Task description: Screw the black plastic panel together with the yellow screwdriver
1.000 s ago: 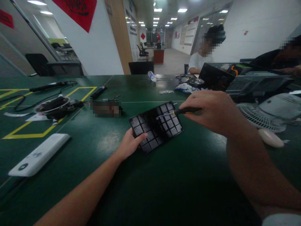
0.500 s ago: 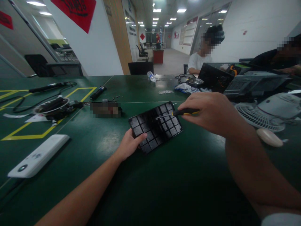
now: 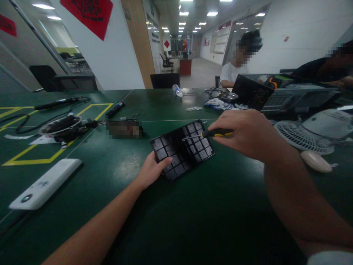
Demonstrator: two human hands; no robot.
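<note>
A flat black rectangular panel (image 3: pixel 176 163), its face ribbed into a grid of squares, is tilted above the green table. My left hand (image 3: pixel 154 167) grips its lower left edge, thumb on the face and fingers hidden underneath. In my right hand (image 3: pixel 245 134) is a screwdriver (image 3: pixel 220 132) with a black and yellow handle. Its thin metal shaft lies across the panel's upper right part, the tip close to the middle of the grid. Whether the tip touches the panel, I cannot tell.
Left lie a white oblong device (image 3: pixel 46 184), a cable bundle (image 3: pixel 62 127) and a black cylindrical object (image 3: pixel 115 109). A white fan (image 3: pixel 306 130) and a pale oval object (image 3: pixel 316 161) are at right. Farther back are a plastic bottle (image 3: pixel 178 90), a computer case (image 3: pixel 298 97) and two people.
</note>
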